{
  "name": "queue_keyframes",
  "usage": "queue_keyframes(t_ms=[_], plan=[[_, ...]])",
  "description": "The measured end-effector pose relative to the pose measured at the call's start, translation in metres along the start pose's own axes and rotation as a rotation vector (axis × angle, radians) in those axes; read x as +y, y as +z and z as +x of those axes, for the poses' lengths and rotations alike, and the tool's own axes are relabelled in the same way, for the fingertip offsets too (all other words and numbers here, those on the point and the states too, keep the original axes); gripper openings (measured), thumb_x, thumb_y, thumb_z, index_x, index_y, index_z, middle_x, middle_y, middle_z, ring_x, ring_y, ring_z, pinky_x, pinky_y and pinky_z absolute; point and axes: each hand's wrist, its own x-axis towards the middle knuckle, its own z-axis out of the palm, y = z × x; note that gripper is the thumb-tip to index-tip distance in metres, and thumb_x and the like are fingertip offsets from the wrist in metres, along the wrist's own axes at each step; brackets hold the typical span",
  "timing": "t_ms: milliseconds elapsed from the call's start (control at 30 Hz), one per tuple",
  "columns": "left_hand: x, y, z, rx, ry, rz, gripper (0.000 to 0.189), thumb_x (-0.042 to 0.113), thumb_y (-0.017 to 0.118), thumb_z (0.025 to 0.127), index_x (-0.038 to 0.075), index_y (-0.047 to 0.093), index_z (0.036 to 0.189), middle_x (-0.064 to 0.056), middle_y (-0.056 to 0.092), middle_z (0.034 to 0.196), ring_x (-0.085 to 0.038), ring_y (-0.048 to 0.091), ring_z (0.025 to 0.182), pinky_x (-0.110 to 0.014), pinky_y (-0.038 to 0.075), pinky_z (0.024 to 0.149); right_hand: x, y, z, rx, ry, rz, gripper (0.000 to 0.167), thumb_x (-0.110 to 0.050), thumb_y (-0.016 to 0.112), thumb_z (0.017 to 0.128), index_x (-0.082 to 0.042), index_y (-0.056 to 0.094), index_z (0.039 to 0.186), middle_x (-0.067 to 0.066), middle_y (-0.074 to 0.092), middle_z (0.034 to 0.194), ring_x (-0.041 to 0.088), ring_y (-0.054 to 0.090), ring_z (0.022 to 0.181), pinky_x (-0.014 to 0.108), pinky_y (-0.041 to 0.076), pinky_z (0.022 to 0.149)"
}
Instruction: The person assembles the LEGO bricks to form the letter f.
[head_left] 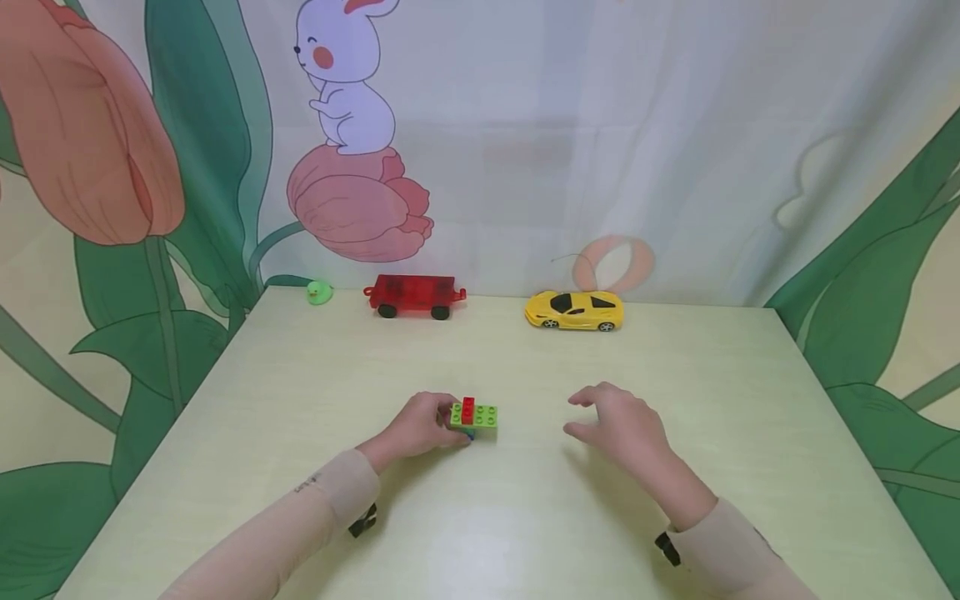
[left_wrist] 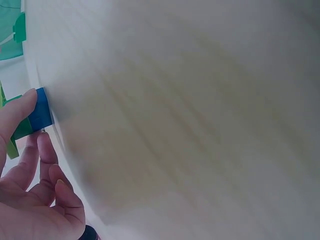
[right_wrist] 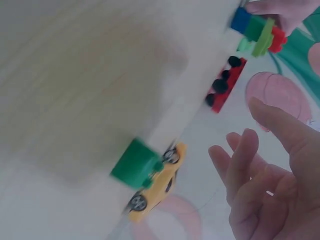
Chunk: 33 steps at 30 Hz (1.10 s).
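My left hand (head_left: 417,427) grips a small stack of toy building bricks from its left side, thumb and fingers about the lower part. On top of the stack are a red brick (head_left: 468,411) and a longer lime-green brick (head_left: 486,416). Below them come a green brick and, at the bottom close to the tabletop, a blue brick (left_wrist: 41,111). To the right, my right hand (head_left: 628,429) hovers over the table, fingers loosely bent and holding nothing. A separate green brick (right_wrist: 136,164) stands on the table near it, hidden in the head view.
Along the table's back edge stand a small green duck (head_left: 319,292), a red wagon (head_left: 415,296) with black wheels and a yellow toy car (head_left: 576,311). Behind them hangs a printed curtain (head_left: 510,167). The pale tabletop (head_left: 465,533) extends toward me.
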Motion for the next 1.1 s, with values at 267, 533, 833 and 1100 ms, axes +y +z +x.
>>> queue_keyframes(t_ms=[267, 533, 833, 1100], plan=[[-0.001, 0.0, 0.002, -0.006, 0.017, 0.025, 0.034, 0.017, 0.085, 0.074, 0.009, 0.067, 0.102, -0.004, 0.054, 0.077, -0.017, 0.048, 0.077, -0.027, 0.036, 0.061, 0.035, -0.011, -0.004, -0.002, 0.104, -0.068, 0.053, -0.037, 0.078, 0.08, -0.008, 0.065, 0.122, 0.015, 0.062, 0.113, 0.029, 0.061, 0.089, 0.033, 0.047, 0.055], [-0.001, 0.0, 0.003, -0.008, 0.02, 0.015, 0.031, 0.017, 0.085, 0.074, 0.01, 0.067, 0.098, -0.003, 0.054, 0.078, -0.017, 0.048, 0.078, -0.028, 0.036, 0.06, 0.055, -0.011, -0.003, -0.111, 0.224, -0.039, 0.067, -0.051, 0.074, 0.078, -0.002, 0.061, 0.121, 0.013, 0.064, 0.107, 0.025, 0.058, 0.084, 0.033, 0.044, 0.057], [-0.003, 0.0, 0.002, -0.003, 0.027, 0.022, 0.027, 0.017, 0.085, 0.074, 0.01, 0.064, 0.09, -0.002, 0.052, 0.074, -0.017, 0.048, 0.077, -0.028, 0.035, 0.06, 0.06, -0.007, 0.004, -0.205, 0.25, -0.041, 0.075, -0.062, 0.071, 0.076, -0.001, 0.058, 0.118, 0.007, 0.064, 0.096, 0.019, 0.055, 0.07, 0.034, 0.042, 0.058], [-0.001, -0.001, 0.002, -0.003, 0.028, 0.031, 0.027, 0.017, 0.085, 0.074, 0.011, 0.064, 0.089, -0.001, 0.052, 0.074, -0.016, 0.047, 0.075, -0.028, 0.036, 0.059, 0.059, -0.007, 0.007, -0.228, 0.261, -0.056, 0.066, -0.057, 0.074, 0.076, -0.003, 0.059, 0.11, 0.003, 0.058, 0.085, 0.021, 0.052, 0.071, 0.035, 0.04, 0.06]])
